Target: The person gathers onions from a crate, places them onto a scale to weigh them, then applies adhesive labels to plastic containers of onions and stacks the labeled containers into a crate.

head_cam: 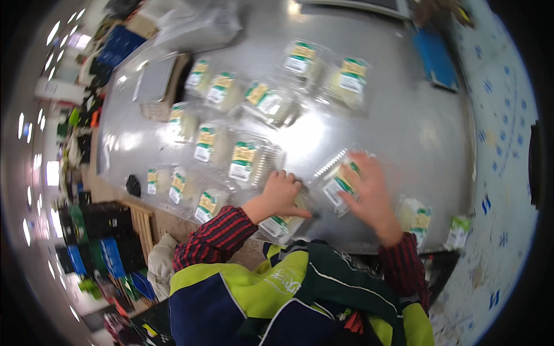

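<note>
Several clear plastic clamshell boxes with pale contents and green, yellow and white labels lie in loose rows on a metal table (415, 129). My left hand (282, 193) rests with spread thumb over a labelled box (277, 225) at the near edge, partly covering it. To its upper left sits another clamshell box (244, 161). My right hand (367, 190), blurred, is over a tilted clamshell box (333, 192), its fingers apart across the label; whether it grips the box I cannot tell. Right of that hand is one more labelled box (417, 218) near the edge.
A cardboard box (158, 86) with a grey flat top stands at the left, below a plastic bag (197, 26). A blue flat object (435, 58) lies at the far right, near another person's blurred hand (437, 11). A green-and-white packet (458, 231) sits at the near right corner. Stacked crates (101, 233) stand left of the table.
</note>
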Demonstrator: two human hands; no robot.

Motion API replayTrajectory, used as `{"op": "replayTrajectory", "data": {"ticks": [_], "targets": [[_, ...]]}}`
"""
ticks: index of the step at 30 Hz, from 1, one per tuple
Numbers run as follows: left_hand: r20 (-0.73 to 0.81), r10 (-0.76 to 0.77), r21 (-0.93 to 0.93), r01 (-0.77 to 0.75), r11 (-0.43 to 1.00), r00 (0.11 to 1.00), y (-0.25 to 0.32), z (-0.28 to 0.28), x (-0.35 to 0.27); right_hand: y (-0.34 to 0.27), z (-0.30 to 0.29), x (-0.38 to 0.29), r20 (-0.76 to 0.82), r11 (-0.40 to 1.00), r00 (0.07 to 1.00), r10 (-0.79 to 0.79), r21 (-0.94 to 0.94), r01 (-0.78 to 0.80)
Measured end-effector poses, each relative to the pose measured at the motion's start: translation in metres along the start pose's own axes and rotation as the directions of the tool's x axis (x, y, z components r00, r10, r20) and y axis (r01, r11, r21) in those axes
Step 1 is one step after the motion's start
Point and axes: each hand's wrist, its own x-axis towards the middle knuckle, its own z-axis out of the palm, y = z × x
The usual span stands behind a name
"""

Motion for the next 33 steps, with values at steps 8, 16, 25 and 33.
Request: {"op": "replayTrajectory", "data": {"ticks": [8,16,25,33], "targets": [[0.048,0.377,-0.411,-0.326,0.851,0.925,-0.009,0.037,0.013,-0.006,0.035,0.006,0.395,0.957,0.884,-0.25,-0.038,0.287],[0.339,0.319,-0.5,-0.118,0.858,0.885,0.002,0.02,0.041,0.066,-0.058,-0.131,-0.283,0.912,0.889,0.361,-0.093,-0.4],[0.197,0.116,-0.633,0.036,0.773,0.974,0.0,-0.008,0.136,0.133,-0.024,-0.29,-0.049,0.396,0.442,0.896,0.537,-0.744],[0.149,0.307,-0.644,-0.143,0.751,0.94,-0.003,0.019,0.17,0.088,0.001,-0.24,-0.043,0.236,0.366,0.93,0.833,-0.501]]}}
